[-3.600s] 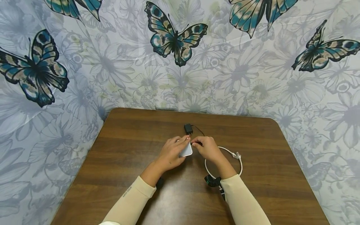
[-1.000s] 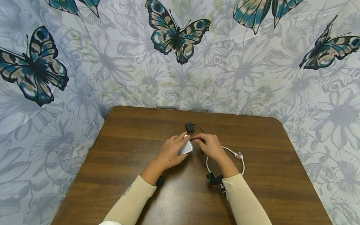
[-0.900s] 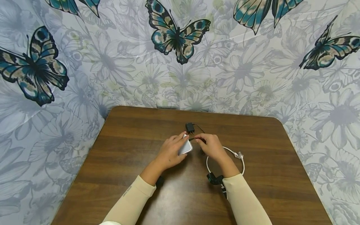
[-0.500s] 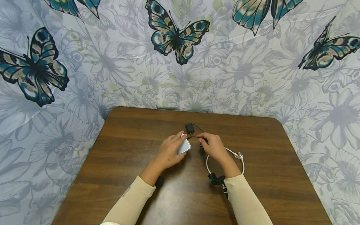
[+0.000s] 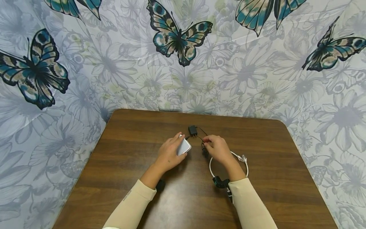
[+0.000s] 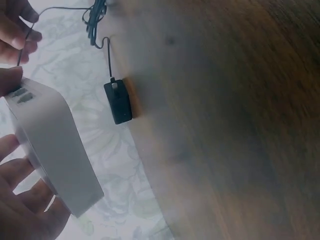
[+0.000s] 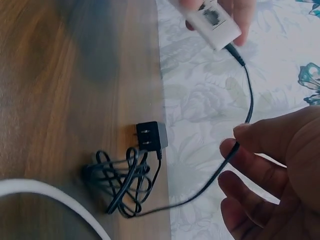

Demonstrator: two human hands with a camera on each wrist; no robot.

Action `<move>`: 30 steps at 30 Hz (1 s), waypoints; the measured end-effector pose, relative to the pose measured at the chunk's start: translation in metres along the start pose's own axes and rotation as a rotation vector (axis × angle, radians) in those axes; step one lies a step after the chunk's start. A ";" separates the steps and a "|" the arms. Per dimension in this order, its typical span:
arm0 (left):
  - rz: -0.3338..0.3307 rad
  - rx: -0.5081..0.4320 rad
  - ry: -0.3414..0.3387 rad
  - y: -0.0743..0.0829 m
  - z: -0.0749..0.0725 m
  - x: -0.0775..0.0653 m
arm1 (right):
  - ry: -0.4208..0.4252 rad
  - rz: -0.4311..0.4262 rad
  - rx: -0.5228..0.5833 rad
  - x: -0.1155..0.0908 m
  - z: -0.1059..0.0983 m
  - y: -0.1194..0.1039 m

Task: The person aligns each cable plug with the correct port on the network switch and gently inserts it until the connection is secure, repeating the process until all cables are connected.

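My left hand [image 5: 168,154] grips a small white router [image 5: 184,147], held tilted above the table. Network ports show on its end in both wrist views. A black plug [image 7: 235,54] sits in that same end, and its thin power cord [image 7: 192,197] curves across to my right hand [image 5: 218,149]. There the thumb and index finger pinch the cord some way from the plug, the other fingers loosely bent. Beyond the hands lies the black power adapter [image 5: 193,130] on the table, prongs showing in the right wrist view, beside the bundled cord [image 7: 120,177].
A white network cable [image 5: 210,168] lies looped on the wooden table [image 5: 271,159] around my right forearm, its clear connector [image 5: 243,157] at the right. A floral butterfly cloth [image 5: 114,63] hangs behind the table's back edge.
My right hand has moved away from the router's end, its fingers sliding back along the cord. My left hand has shifted slightly left with the router. More cord shows between the hands.
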State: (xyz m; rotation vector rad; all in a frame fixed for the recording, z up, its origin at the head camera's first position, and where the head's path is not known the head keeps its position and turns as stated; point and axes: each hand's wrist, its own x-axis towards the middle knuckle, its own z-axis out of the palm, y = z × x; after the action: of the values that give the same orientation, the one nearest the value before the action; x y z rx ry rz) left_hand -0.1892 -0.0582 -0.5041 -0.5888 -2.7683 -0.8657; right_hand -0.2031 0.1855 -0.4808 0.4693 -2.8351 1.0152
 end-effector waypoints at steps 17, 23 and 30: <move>-0.040 -0.054 0.020 -0.007 0.003 -0.003 | 0.013 0.019 -0.079 -0.004 0.000 0.009; -0.095 -0.054 0.012 -0.005 0.003 -0.002 | 0.018 0.026 -0.077 -0.006 -0.001 0.011; -0.126 -0.028 0.001 -0.005 0.006 -0.002 | 0.021 0.046 -0.066 -0.008 -0.002 0.013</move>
State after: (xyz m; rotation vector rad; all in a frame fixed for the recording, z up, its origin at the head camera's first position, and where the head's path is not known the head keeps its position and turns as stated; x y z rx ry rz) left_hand -0.1897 -0.0596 -0.5121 -0.4218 -2.8221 -0.9306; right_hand -0.1996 0.1981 -0.4885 0.3870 -2.8634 0.9245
